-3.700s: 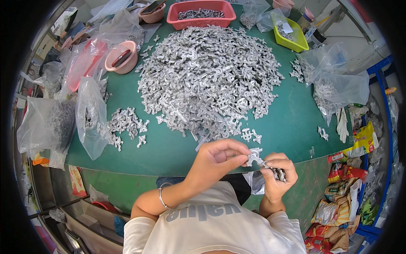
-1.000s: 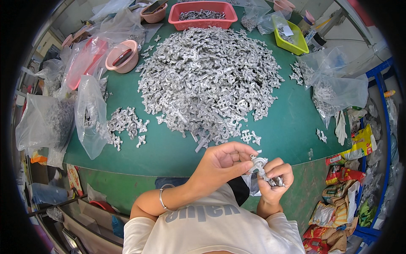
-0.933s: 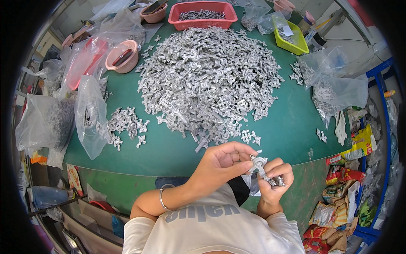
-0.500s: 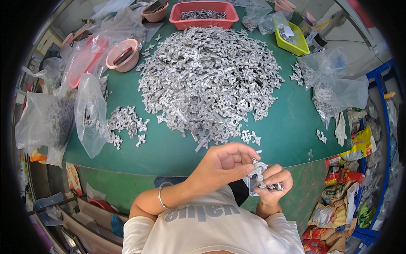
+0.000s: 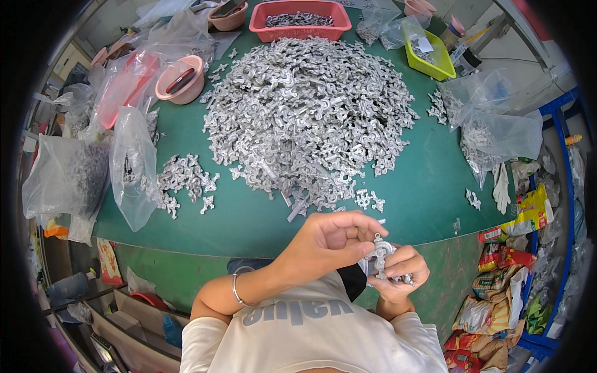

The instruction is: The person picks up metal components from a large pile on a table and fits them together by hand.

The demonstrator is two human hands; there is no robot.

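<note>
Close to my body, before the table's front edge, my two hands meet around a small silver-grey cast metal part [image 5: 381, 256] with a curved middle and a ring at its top. My left hand [image 5: 336, 241] pinches its upper side between thumb and fingers. Curled around its lower end is my right hand [image 5: 404, 268], with another bit of similar metal [image 5: 404, 279] showing below its fingers. A large heap of like metal castings [image 5: 311, 118] covers the middle of the table. Two loose castings [image 5: 370, 199] lie just beyond my hands.
The green table [image 5: 429, 180] carries a pink basket [image 5: 300, 31] of parts at the back, a yellow-green basket [image 5: 444, 62] back right and a pink bowl [image 5: 186, 93] at left. Clear plastic bags [image 5: 134, 174] of parts stand on both sides. A small pile [image 5: 183, 177] lies left.
The metal part has turned between my fingers and now stands more upright. My hands have barely shifted otherwise.
</note>
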